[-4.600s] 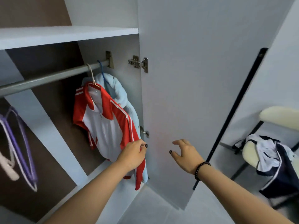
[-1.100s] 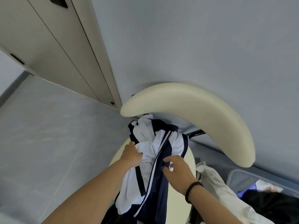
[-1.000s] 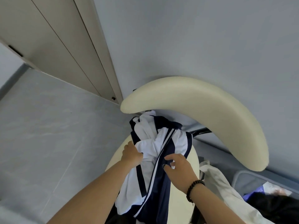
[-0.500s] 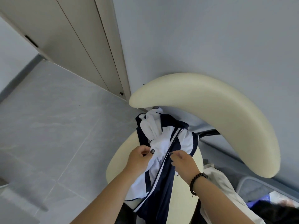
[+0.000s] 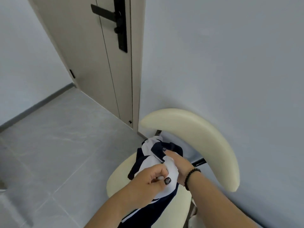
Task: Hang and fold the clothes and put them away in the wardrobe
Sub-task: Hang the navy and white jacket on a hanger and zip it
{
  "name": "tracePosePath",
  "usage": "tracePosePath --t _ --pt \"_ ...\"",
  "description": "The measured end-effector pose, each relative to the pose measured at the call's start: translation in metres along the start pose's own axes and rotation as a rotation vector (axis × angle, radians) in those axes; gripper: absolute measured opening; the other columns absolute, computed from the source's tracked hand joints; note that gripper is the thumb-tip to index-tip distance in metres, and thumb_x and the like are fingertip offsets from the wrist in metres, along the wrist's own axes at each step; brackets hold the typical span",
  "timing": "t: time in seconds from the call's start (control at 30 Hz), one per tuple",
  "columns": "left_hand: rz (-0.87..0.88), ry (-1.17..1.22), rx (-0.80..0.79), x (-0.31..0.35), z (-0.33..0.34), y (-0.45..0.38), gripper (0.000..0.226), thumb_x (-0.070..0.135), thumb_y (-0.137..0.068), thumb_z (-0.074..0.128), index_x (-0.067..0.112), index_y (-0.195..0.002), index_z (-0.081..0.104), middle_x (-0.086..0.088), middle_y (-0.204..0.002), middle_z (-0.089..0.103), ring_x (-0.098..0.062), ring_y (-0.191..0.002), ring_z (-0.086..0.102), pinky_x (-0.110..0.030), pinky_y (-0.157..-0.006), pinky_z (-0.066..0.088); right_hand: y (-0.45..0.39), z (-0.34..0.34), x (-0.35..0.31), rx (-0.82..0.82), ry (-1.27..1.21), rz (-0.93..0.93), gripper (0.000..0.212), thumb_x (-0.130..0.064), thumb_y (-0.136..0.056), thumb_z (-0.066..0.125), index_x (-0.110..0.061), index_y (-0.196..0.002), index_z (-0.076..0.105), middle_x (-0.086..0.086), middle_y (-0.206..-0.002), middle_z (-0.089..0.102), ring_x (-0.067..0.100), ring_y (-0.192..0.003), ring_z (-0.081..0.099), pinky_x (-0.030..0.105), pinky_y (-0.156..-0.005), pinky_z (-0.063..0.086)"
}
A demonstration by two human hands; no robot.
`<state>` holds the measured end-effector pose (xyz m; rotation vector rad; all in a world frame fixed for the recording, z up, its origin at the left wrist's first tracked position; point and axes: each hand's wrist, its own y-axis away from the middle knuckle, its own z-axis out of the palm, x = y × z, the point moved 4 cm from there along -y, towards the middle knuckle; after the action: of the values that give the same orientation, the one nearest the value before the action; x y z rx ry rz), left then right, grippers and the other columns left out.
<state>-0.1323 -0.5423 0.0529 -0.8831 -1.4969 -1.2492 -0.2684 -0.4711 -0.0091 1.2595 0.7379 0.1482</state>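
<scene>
we see left hand (image 5: 152, 181) pinching navy-white shirt (image 5: 148, 159) | right hand (image 5: 178, 163) at 2 o'clock, fingers curled gripping it (beaded bracelet (image 5: 191, 176)) | on cream chair (image 5: 171, 209)

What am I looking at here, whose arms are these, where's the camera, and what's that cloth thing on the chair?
There is no machine: a person wears a wide-angle camera on the head, looking down at their own arms. The left hand and the right hand, whose wrist bears a dark bead bracelet, both grip a crumpled navy and white garment. It lies on a cream chair that stands by a grey wall, beside a door with a black handle.
</scene>
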Motion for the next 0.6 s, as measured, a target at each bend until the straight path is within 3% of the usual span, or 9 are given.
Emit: tracePosePath --t 0.07,0.1,0.2,0.23,0.3,0.37,0.43,0.53,0.6 --pt "0.010 -0.030 -0.010 0.016 0.006 0.019 0.017 0.044 -0.088 0.052 0.039 -0.073 0.047 0.012 -0.072 0.042 -0.015 -0.070 0.033 -0.027 -0.068 0.031 0.025 0.004 -0.006 0.044 0.210 -0.040 0.011 -0.008 -0.082 0.068 -0.004 -0.081 0.058 0.012 -0.070 0.061 0.023 -0.060 0.059 0.028 -0.055 0.052" --pt "0.012 -0.050 -0.013 0.024 0.009 0.029 0.018 0.041 -0.089 0.052 0.040 -0.072 0.047 0.017 -0.071 0.044 -0.011 -0.069 0.034 -0.024 -0.068 0.032 0.038 0.004 -0.009 0.104 0.371 -0.078 0.014 -0.002 -0.082 0.063 -0.008 -0.074 0.053 0.009 -0.066 0.054 0.020 -0.056 0.053 0.026 -0.050 0.047" --pt "0.024 -0.089 0.015 0.041 0.022 0.061 0.020 0.035 -0.091 0.052 0.039 -0.072 0.049 0.018 -0.071 0.046 -0.005 -0.068 0.038 -0.020 -0.071 0.034 0.076 0.013 -0.025 0.176 0.679 -0.242 0.018 0.000 -0.084 0.057 -0.015 -0.073 0.053 0.001 -0.072 0.047 0.012 -0.060 0.045 0.022 -0.056 0.043" --pt "0.028 -0.093 0.038 0.046 0.025 0.071 0.017 0.035 -0.091 0.053 0.036 -0.074 0.050 0.018 -0.073 0.047 -0.005 -0.070 0.040 -0.021 -0.073 0.036 0.089 0.017 -0.027 0.169 0.695 -0.291 0.014 0.002 -0.084 0.056 -0.011 -0.082 0.060 0.000 -0.073 0.049 0.011 -0.060 0.045 0.022 -0.057 0.042" --pt "0.026 -0.089 0.096 0.054 0.028 0.093 0.017 0.033 -0.092 0.056 0.035 -0.075 0.054 0.016 -0.076 0.053 -0.005 -0.075 0.047 -0.024 -0.080 0.042 0.112 0.025 -0.030 0.165 0.653 -0.381 0.030 0.008 -0.084 0.048 -0.002 -0.107 0.066 0.005 -0.078 0.059 0.017 -0.065 0.052 0.027 -0.063 0.048" --pt "0.027 -0.073 0.159 0.060 0.024 0.112 0.019 0.030 -0.093 0.058 0.037 -0.075 0.060 0.015 -0.082 0.063 -0.007 -0.083 0.057 -0.028 -0.090 0.046 0.135 0.037 -0.032 0.117 0.520 -0.459 0.039 0.013 -0.083 0.042 -0.002 -0.107 0.069 0.016 -0.091 0.070 0.032 -0.080 0.063 0.039 -0.078 0.055" --pt "0.016 -0.048 0.226 0.066 0.015 0.130 0.017 0.024 -0.095 0.057 0.031 -0.082 0.066 0.012 -0.092 0.072 -0.008 -0.093 0.066 -0.030 -0.097 0.048 0.162 0.056 -0.037 0.030 0.406 -0.531 0.035 0.013 -0.083 0.045 -0.004 -0.090 0.074 0.018 -0.079 0.071 0.033 -0.074 0.065 0.039 -0.069 0.057" --pt "-0.013 -0.034 0.369 0.074 -0.006 0.158 0.019 0.013 -0.099 0.050 0.019 -0.090 0.066 0.013 -0.102 0.074 -0.008 -0.093 0.071 -0.026 -0.086 0.052 0.206 0.092 -0.043 -0.098 0.426 -0.655 0.033 0.008 -0.074 0.051 -0.010 -0.049 0.063 0.010 -0.057 0.056 0.023 -0.054 0.048 0.027 -0.054 0.041" --pt "-0.001 -0.040 0.503 0.080 -0.023 0.180 0.019 0.008 -0.097 0.050 0.015 -0.089 0.066 0.010 -0.098 0.075 -0.011 -0.088 0.072 -0.028 -0.087 0.052 0.232 0.118 -0.043 -0.133 0.531 -0.745 0.039 0.010 -0.073 0.049 -0.013 -0.042 0.058 0.007 -0.053 0.053 0.021 -0.055 0.045 0.024 -0.053 0.040"
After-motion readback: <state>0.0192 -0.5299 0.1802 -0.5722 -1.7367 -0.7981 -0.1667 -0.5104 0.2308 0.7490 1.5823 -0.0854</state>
